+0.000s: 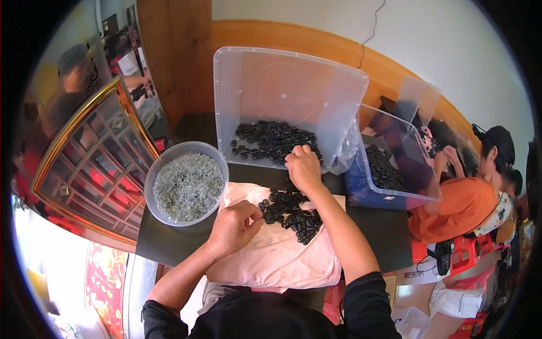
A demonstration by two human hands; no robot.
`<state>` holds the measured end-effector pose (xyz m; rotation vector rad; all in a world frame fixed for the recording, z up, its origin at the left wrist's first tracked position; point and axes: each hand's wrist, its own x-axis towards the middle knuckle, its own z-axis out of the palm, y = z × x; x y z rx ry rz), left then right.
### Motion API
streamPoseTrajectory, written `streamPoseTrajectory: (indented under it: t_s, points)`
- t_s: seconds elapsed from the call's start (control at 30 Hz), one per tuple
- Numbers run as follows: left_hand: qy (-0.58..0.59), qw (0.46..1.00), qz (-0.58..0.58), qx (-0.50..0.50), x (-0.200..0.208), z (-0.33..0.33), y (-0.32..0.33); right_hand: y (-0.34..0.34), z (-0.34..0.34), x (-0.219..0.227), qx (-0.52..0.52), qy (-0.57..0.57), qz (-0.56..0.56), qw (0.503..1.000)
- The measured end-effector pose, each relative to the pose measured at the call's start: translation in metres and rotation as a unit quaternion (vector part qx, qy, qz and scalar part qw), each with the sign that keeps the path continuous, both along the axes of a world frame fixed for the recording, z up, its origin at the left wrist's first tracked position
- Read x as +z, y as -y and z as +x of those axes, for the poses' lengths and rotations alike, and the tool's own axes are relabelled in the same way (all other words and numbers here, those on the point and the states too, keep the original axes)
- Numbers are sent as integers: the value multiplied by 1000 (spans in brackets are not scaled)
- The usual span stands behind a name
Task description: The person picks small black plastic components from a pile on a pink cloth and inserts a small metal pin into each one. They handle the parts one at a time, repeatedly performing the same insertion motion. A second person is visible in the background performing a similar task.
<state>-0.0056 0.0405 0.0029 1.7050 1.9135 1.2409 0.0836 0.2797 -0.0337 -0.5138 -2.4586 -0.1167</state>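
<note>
A pile of small black oval pieces [291, 213], some with a hole in the middle, lies on a pale pink cloth [254, 260] in front of me. At the pile's left edge is my left hand [234, 226], thumb and fingers pinched together; whatever they hold is too small to name. My right hand [304, 169] is farther off, fingers curled at the front lip of a large clear plastic bin [282, 79] tipped toward me. More black pieces [271, 138] are heaped inside that bin. What the right fingers hold is hidden.
Left of the cloth stands a round clear tub [148, 186] full of small grey-silver pieces [189, 186]. On the right, another clear bin [420, 189] holds black pieces. Everything rests on a dark table [378, 246]. A person in orange [463, 206] sits beyond it; a gold-framed lattice panel [96, 164] is left.
</note>
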Motion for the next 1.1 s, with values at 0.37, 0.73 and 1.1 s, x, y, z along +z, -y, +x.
streamPoseTrajectory:
  t_s: [0.37, 0.73, 1.1]
  points:
    - [11, 1000, 4, 23, -4, -3, -6, 28, 30, 23, 83, -149, -355, 919]
    - [-2, 999, 29, 35, -7, -6, -69, 49, 65, 27, 90, -256, -646, 714]
    - [-154, 983, 9, 99, -28, -17, -168, 35, 76, 17, 83, -279, -674, 679]
